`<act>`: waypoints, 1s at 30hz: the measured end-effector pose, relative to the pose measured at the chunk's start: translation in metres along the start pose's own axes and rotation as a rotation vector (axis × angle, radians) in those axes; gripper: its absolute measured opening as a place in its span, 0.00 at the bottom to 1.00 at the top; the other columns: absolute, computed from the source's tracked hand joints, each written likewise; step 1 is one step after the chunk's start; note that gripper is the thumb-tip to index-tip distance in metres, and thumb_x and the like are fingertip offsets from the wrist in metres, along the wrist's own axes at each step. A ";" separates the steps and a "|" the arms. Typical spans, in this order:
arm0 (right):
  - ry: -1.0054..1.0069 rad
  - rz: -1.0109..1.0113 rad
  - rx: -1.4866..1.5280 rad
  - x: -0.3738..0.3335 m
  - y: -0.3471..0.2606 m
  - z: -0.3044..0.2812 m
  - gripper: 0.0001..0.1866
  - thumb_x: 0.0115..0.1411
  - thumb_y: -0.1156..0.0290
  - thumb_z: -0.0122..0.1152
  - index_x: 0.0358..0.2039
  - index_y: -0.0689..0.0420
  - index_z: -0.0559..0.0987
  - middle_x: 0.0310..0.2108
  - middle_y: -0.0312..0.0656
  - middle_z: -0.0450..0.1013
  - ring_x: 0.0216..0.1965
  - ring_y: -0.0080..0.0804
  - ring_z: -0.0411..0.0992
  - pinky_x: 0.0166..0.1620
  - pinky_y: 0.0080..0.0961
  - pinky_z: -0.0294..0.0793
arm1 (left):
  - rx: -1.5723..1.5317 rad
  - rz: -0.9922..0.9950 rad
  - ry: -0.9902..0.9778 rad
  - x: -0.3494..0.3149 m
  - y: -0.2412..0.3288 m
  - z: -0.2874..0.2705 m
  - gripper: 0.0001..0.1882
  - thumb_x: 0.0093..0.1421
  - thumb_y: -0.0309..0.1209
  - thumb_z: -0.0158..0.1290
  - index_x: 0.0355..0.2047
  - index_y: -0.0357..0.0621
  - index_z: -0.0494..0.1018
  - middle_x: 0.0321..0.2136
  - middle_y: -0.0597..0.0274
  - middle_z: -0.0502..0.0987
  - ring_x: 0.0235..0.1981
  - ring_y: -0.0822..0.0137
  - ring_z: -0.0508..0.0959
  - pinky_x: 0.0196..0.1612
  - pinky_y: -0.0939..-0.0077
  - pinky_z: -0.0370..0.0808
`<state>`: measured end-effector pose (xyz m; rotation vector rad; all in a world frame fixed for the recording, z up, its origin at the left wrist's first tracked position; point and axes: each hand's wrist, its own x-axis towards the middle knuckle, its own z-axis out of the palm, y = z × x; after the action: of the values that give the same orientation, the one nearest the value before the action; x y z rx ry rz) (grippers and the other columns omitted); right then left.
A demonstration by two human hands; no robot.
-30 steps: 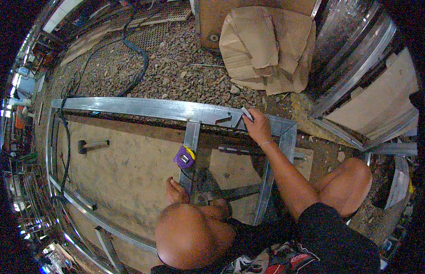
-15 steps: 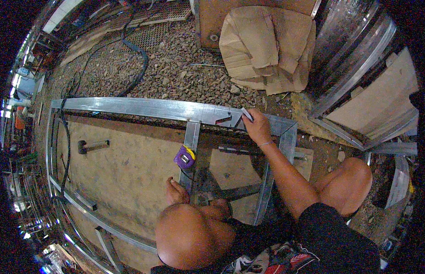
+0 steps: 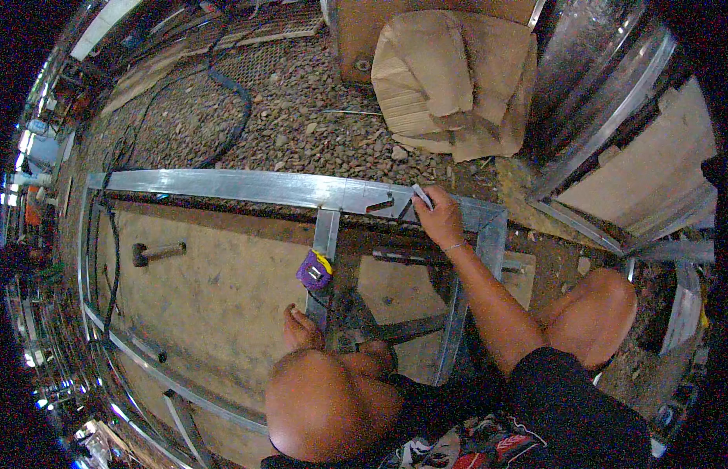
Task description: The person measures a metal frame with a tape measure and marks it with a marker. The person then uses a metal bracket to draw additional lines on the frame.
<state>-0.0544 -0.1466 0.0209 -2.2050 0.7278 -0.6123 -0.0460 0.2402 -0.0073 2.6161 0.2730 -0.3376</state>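
Note:
My right hand (image 3: 440, 219) is closed round a slim pale stick, like a marker or chalk (image 3: 421, 197), held over the silver metal frame's far bar (image 3: 262, 186). Just left of it, the bar has a dark angled slot or mark (image 3: 380, 205). Partly behind my left knee, my left hand (image 3: 303, 328) rests beside the crossbar (image 3: 326, 230), its visible fingers extended and apparently empty; the rest of it is hidden. A purple and yellow tape measure (image 3: 312, 271) lies on that crossbar, beyond my left fingers.
A hammer (image 3: 157, 252) lies on the brownish board (image 3: 215, 289) inside the frame. A black cable (image 3: 114, 266) crosses the frame's left end. Beyond are gravel (image 3: 301, 129) and crumpled cardboard (image 3: 458, 86). Metal frames with a panel (image 3: 645, 172) stand at right.
The view has shifted very slightly. Both hands, the pale stick and the tape measure keep practically the same places on the frame.

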 end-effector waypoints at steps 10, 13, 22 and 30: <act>0.075 0.371 0.278 -0.001 0.053 -0.001 0.07 0.61 0.68 0.65 0.37 0.56 0.80 0.20 0.32 0.74 0.16 0.17 0.67 0.19 0.20 0.65 | -0.024 0.116 0.045 0.018 -0.042 0.028 0.23 0.71 0.43 0.37 0.56 0.43 0.70 0.44 0.38 0.78 0.45 0.37 0.78 0.48 0.46 0.73; 0.027 0.449 0.293 -0.003 0.054 -0.012 0.07 0.60 0.69 0.65 0.37 0.55 0.79 0.19 0.31 0.73 0.15 0.18 0.66 0.18 0.21 0.64 | -0.001 0.088 0.002 0.017 -0.034 0.030 0.23 0.71 0.43 0.36 0.56 0.42 0.70 0.44 0.38 0.78 0.46 0.36 0.78 0.48 0.46 0.73; -0.041 0.581 0.510 -0.002 0.031 -0.022 0.07 0.60 0.70 0.66 0.37 0.55 0.79 0.19 0.31 0.72 0.14 0.18 0.67 0.14 0.20 0.66 | 0.026 0.056 -0.037 0.019 -0.033 0.022 0.23 0.71 0.44 0.36 0.55 0.42 0.70 0.44 0.37 0.78 0.46 0.35 0.77 0.48 0.46 0.73; -0.066 0.579 0.513 -0.002 0.033 -0.025 0.09 0.60 0.70 0.66 0.40 0.56 0.79 0.22 0.33 0.74 0.13 0.18 0.68 0.13 0.19 0.66 | 0.082 0.014 -0.083 0.009 -0.004 0.001 0.24 0.71 0.44 0.35 0.55 0.42 0.70 0.45 0.36 0.78 0.46 0.34 0.77 0.48 0.45 0.74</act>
<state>-0.0814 -0.1769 0.0114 -1.4452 0.9921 -0.3697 -0.0382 0.2443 -0.0123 2.6751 0.2174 -0.4602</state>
